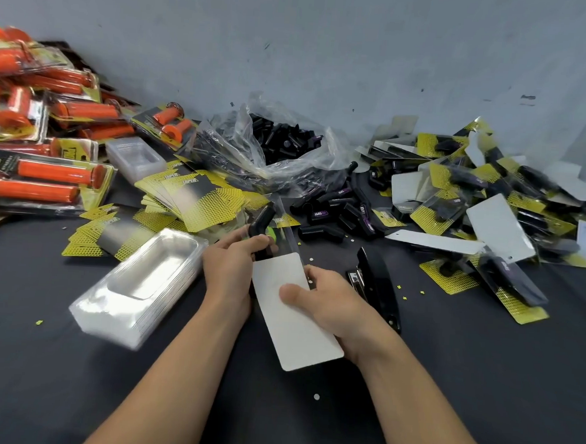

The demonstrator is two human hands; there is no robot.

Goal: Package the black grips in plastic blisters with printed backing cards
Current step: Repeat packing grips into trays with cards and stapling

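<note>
1. Holding one black grip (262,228), the left hand (228,269) curls its fingers round it at the card's top edge.
2. The right hand (331,306) pinches the backing card (292,324), blank side up, thumb on its face.
3. The stapler (377,282) lies beside the right hand; this pack probably still needs closing.
4. Finished packs (475,198) are piled on the right. Loose grips (336,217), the blister stack (144,281) and printed cards (197,195) remain, so the task is judged partway done.
</note>
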